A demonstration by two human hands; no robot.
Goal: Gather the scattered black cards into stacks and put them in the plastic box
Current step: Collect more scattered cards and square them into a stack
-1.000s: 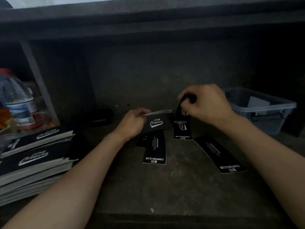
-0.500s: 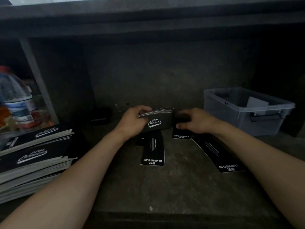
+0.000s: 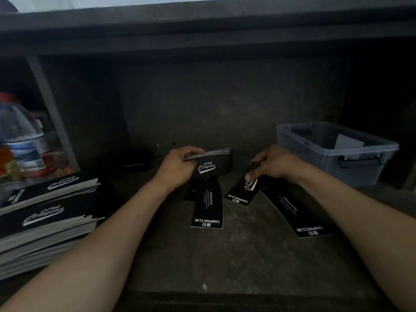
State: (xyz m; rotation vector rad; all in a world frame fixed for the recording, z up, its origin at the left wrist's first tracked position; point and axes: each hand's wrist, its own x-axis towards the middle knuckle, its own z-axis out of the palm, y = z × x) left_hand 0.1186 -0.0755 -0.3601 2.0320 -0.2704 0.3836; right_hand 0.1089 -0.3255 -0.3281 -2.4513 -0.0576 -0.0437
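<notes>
While the left hand (image 3: pixel 177 167) grips a gathered stack of black cards (image 3: pixel 211 164) on edge, the right hand (image 3: pixel 274 163) pinches one more card (image 3: pixel 240 192) by its end, just right of that stack. Two loose cards lie flat, one (image 3: pixel 208 208) just below the left hand and one (image 3: pixel 295 212) beside the right wrist. The plastic box (image 3: pixel 315 163), beyond the right hand, shows no black cards, so boxing looks undone. Large piles (image 3: pixel 45 221) sit far left. Everything rests on a worn grey shelf (image 3: pixel 225 262) in a dim recess.

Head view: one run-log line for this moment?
left hand: holds stack | right hand: pinches card | centre card, right card: lying flat | box: at right, open
</notes>
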